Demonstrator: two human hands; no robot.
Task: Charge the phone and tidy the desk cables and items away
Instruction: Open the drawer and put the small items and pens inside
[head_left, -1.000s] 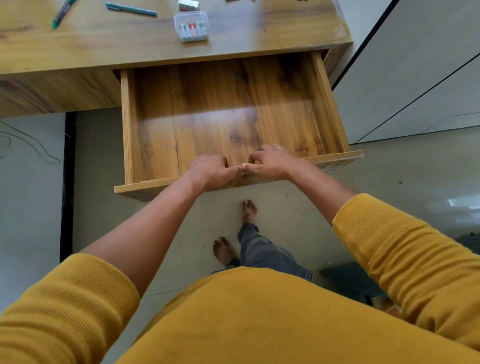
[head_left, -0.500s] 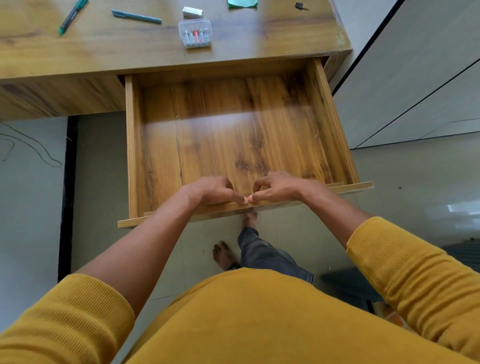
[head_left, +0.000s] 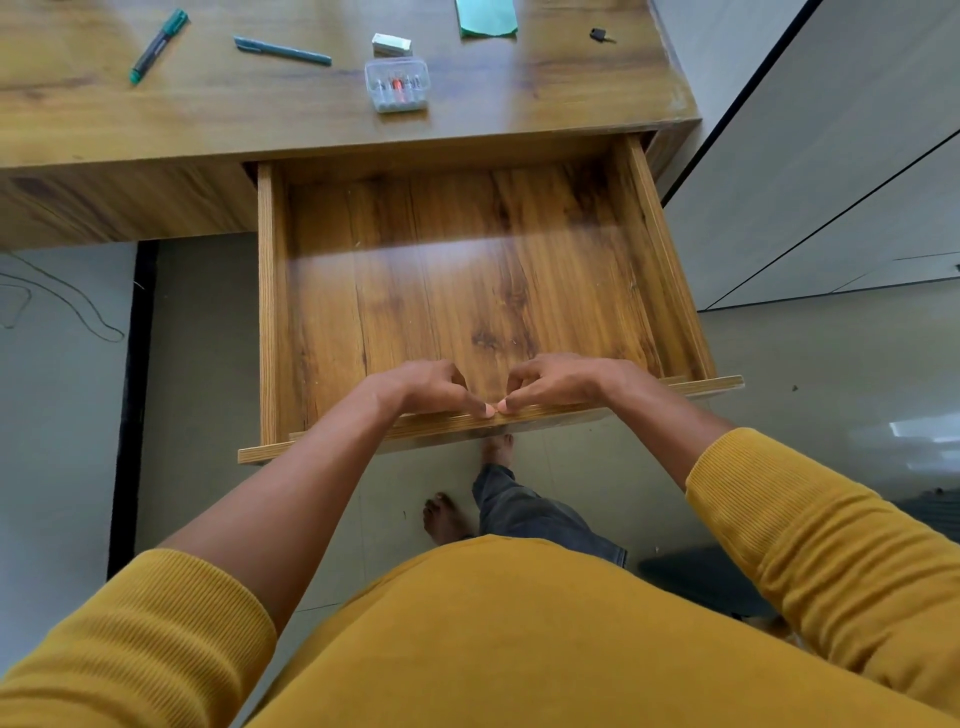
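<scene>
Both your left hand (head_left: 423, 387) and right hand (head_left: 558, 382) grip the drawer (head_left: 675, 291) front — the clear box (head_left: 397, 84) lies at 12 o'clock on the surface (head_left: 545, 93), equally near either.

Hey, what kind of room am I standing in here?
Probably a home study or small office: a wooden desk with an open drawer, pens and a clear case on top, tiled floor below.

Head view, steeply down, near drawer (head_left: 467, 291)
</scene>
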